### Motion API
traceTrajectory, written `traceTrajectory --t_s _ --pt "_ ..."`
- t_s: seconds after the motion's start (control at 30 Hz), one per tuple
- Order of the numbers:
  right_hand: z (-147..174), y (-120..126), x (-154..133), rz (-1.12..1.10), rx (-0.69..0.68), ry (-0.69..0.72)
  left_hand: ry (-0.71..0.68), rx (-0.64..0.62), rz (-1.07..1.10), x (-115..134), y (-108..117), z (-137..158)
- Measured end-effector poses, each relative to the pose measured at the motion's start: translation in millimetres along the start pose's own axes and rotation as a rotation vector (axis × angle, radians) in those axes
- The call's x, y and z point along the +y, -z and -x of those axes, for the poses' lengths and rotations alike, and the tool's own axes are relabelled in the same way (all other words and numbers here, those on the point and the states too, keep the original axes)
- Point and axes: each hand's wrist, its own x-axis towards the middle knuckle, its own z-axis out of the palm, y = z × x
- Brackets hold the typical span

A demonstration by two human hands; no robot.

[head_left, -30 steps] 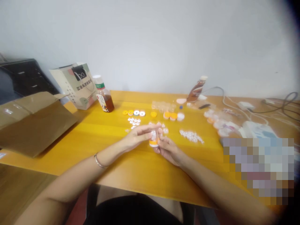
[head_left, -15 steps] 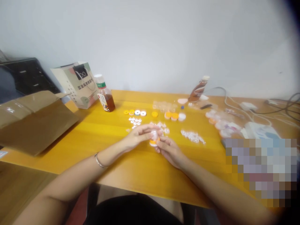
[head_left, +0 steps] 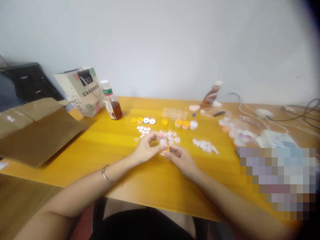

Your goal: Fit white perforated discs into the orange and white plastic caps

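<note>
In the head view, the small jar [head_left: 163, 141], clear with an orange band at its lower end, is held above the yellow counter [head_left: 140, 190], between the person's two hands. The left hand [head_left: 147, 148] grips its clear upper part between thumb and curled fingers; the right hand [head_left: 183, 161] pinches the orange end. Just beyond lie loose white pieces [head_left: 171, 136], and farther back is a row of yellow and white caps [head_left: 143, 121].

The jar looks like thin plastic, so it is probably light and fairly stiff, with smooth walls that could slip or dent under a hard squeeze. The banded end seems the firmer place to take hold, with light fingertips around the clear wall. Its contents are too blurred to tell.
</note>
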Motion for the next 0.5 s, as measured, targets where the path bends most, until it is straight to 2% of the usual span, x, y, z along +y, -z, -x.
traceTrajectory --t_s 0.07,0.2,0.27,0.33,0.43,0.5 --pt "0.1 -0.5 1.7 -0.002 0.021 0.010 0.001 -0.001 0.001 -1.4 0.4 0.9" --pt "-0.2 0.8 9.4 -0.137 -0.041 -0.015 0.107 -0.278 0.278 -0.9 7.0 -0.2" --pt "-0.9 1.8 11.3 -0.189 -0.072 -0.018 0.137 -0.374 0.377 0.0 9.7 -1.5" --pt "-1.5 2.6 10.7 -0.187 -0.074 -0.015 0.118 -0.345 0.333 0.8 10.4 -2.6" --pt "-2.1 3.2 8.4 -0.161 -0.058 -0.005 0.058 -0.171 0.151 1.2 9.7 -4.0" --pt "-2.4 3.5 8.0 -0.164 -0.061 -0.001 0.059 -0.153 0.140 1.4 10.3 -4.4"
